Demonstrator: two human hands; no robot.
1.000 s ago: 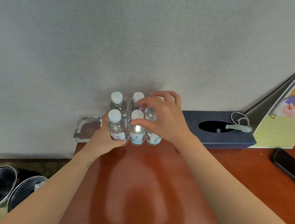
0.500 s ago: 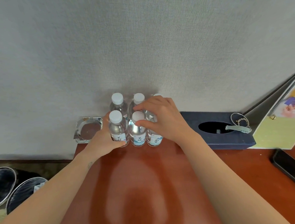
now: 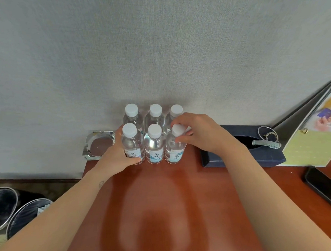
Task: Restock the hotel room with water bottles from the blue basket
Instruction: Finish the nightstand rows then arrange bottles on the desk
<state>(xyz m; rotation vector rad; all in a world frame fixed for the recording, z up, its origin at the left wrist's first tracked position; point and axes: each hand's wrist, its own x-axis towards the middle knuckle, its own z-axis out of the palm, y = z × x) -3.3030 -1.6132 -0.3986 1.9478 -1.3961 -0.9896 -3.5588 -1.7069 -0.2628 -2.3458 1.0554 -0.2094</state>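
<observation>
Several clear water bottles with white caps stand upright in two rows against the grey wall, at the back of the red-brown table (image 3: pixel 164 201). My left hand (image 3: pixel 117 156) wraps the lower body of the front left bottle (image 3: pixel 132 144). My right hand (image 3: pixel 203 134) grips the neck and cap of the front right bottle (image 3: pixel 174 149). The front middle bottle (image 3: pixel 154 146) stands between them, untouched. Three more bottles (image 3: pixel 154 116) stand behind. The blue basket is not in view.
A glass ashtray (image 3: pixel 99 145) sits left of the bottles at the table's corner. A dark blue tissue box (image 3: pixel 243 152) with a grey clip and ring on top lies to the right. A yellow-green card stands far right, a black phone (image 3: pixel 324 186) in front. Lined bins (image 3: pixel 24 215) sit on the floor, left.
My right hand has moved from the middle bottles to the front right bottle, uncovering the right-hand bottles. My left hand has stayed on the front left bottle.
</observation>
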